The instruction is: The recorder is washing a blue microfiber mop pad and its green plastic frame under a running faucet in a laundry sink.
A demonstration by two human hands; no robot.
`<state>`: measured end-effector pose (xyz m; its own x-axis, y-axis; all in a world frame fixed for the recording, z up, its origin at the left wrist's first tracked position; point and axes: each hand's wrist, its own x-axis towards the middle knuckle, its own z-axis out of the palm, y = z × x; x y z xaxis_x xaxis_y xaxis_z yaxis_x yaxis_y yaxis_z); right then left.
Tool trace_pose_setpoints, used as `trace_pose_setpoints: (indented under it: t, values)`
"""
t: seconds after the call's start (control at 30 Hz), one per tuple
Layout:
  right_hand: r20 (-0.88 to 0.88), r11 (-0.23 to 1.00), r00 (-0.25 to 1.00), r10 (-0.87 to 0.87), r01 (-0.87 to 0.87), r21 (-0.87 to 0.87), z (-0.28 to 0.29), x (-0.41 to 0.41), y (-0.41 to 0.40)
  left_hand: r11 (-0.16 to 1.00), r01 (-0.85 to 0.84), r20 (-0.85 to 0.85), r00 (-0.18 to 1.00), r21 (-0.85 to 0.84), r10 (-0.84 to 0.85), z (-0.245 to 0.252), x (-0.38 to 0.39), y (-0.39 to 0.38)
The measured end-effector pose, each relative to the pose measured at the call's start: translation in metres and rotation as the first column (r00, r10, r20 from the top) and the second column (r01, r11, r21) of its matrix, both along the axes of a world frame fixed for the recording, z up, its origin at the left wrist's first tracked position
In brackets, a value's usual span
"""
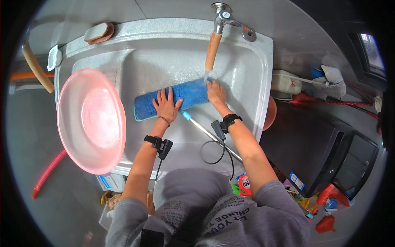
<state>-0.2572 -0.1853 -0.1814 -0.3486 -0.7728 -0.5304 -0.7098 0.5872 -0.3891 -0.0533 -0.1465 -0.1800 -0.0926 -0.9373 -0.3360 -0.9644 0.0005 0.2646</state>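
Note:
A flat mop head with a blue microfibre pad (191, 92) lies pad side up, tilted across the basin of a grey sink (240, 123). My left hand (167, 106) rests palm down on the pad with its fingers spread. At the pad's right end, my right hand (216, 93) holds the edge, its fingers partly hidden. Water runs from the tap (222, 20) through an orange-brown hose piece (213, 51) onto the pad beside that hand. The metal mop handle (203, 127) slants from under the head towards me and passes beneath my right forearm.
A large pink plastic basin (100, 115) stands on the sink's left side. A brush (98, 32) and a small white tray (54, 58) sit on the back-left rim. To the right are a dark box-shaped appliance (305, 139) and a whitish jug (285, 81). Cables hang from both wrist straps.

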Motion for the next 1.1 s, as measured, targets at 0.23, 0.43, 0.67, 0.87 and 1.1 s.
trace_pose_setpoints:
  t: [0.23,0.43,0.67,0.87,1.1]
  values:
    - [0.01,0.922,0.994,0.109,-0.097,-0.375,0.06,-0.033,-0.023,0.998,-0.018,0.029,0.999,0.067,0.016,-0.004,-0.009,0.0]
    - [0.023,0.477,0.992,0.127,-0.04,-0.878,0.197,-0.038,-0.085,0.998,-0.03,-0.005,1.0,0.062,0.03,0.0,-0.009,-0.005]
    - [-0.058,0.634,0.99,0.132,-0.129,-0.763,0.213,-0.003,-0.074,0.996,-0.086,-0.184,0.98,-0.039,0.078,-0.006,0.008,0.005]
    - [0.427,0.634,0.823,0.374,0.11,-0.765,0.197,-0.005,-0.057,0.971,-0.133,-0.246,0.966,-0.198,0.082,0.008,0.022,0.015]
    - [0.5,0.86,0.744,0.444,-0.198,-0.47,0.081,0.069,0.026,0.758,-0.631,-0.024,0.771,-0.167,0.637,-0.014,0.106,0.012]
